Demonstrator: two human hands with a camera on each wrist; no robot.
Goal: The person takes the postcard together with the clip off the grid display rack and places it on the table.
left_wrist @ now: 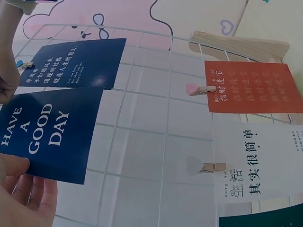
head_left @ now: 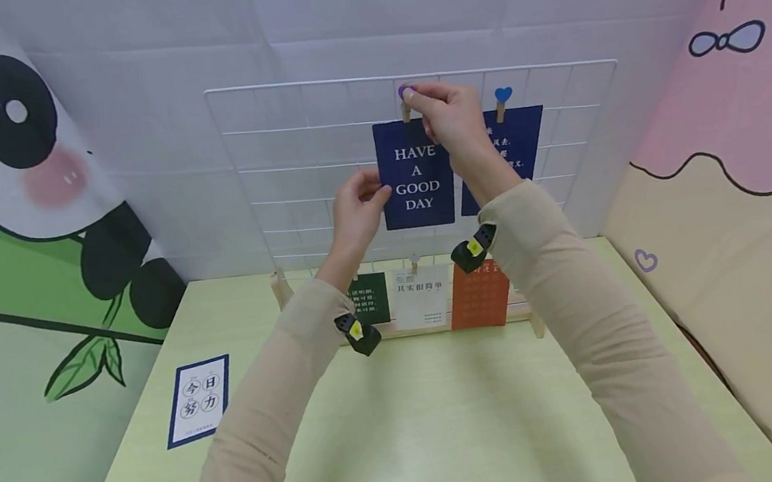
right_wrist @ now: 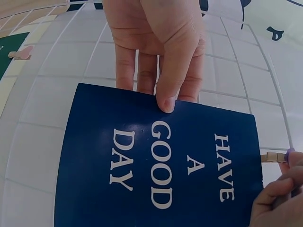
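Observation:
A dark blue card (head_left: pixel 416 177) reading "HAVE A GOOD DAY" hangs before the white wire grid (head_left: pixel 314 125). My left hand (head_left: pixel 357 211) pinches its left edge between thumb and fingers, as the right wrist view also shows. At the card's top, my right hand (head_left: pixel 450 116) pinches a wooden clothespin (right_wrist: pixel 274 157) with a purple end. Part of that clip is hidden by the fingers. Just right of it hangs another blue card (left_wrist: pixel 75 64), held on the grid by a clothespin with a blue heart (head_left: pixel 503 95).
Lower on the grid hang a green card (head_left: pixel 373 299), a white card (head_left: pixel 422 301) and an orange-red card (head_left: pixel 478 302). A blue-bordered white card (head_left: pixel 197 401) lies on the table (head_left: pixel 409 431) at left. Wooden feet (head_left: pixel 282 287) support the grid. Printed cloth walls stand on both sides.

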